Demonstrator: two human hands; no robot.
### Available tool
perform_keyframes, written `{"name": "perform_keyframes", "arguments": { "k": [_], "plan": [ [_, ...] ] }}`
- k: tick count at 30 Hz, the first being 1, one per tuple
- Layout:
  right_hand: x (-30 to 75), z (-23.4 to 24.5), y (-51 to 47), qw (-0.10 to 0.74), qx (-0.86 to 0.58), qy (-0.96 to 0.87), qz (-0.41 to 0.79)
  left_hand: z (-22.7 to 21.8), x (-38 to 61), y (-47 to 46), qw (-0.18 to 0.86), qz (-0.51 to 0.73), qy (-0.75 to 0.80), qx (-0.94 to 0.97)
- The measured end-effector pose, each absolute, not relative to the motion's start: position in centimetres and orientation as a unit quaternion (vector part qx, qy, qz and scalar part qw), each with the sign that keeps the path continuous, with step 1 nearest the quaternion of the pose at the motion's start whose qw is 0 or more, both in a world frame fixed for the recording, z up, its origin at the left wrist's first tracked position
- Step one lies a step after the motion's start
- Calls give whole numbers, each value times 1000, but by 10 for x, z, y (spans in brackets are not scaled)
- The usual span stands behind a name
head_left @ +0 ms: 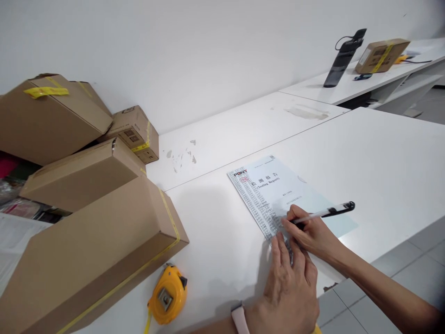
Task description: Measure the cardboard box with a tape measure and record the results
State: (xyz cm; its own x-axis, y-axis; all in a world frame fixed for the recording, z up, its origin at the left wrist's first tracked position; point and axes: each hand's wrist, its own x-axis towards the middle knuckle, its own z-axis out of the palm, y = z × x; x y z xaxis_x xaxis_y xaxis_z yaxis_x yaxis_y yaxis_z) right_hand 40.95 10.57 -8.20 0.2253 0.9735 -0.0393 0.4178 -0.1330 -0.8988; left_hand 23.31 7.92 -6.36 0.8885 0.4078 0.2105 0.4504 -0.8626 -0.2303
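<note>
A light blue testing report sheet lies on the white table. My right hand is closed around a white pen with a black cap, its tip on the sheet's lower left part. My left hand lies flat with fingers stretched out, pressing the sheet's near corner; a pink watch strap shows on that wrist.
Several taped cardboard boxes are stacked at the left. A yellow tape measure lies near the front edge. On the far desk stand a black bottle and a small cardboard box. Tiled floor shows at right.
</note>
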Motion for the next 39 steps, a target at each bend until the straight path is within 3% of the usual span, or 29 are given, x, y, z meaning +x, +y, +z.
{"name": "perform_keyframes", "arguments": {
  "k": [39],
  "plan": [
    [409, -81, 105, 433, -668, -500, 341, -53, 231, 82, 134, -76, -214, -965]
  ]
}}
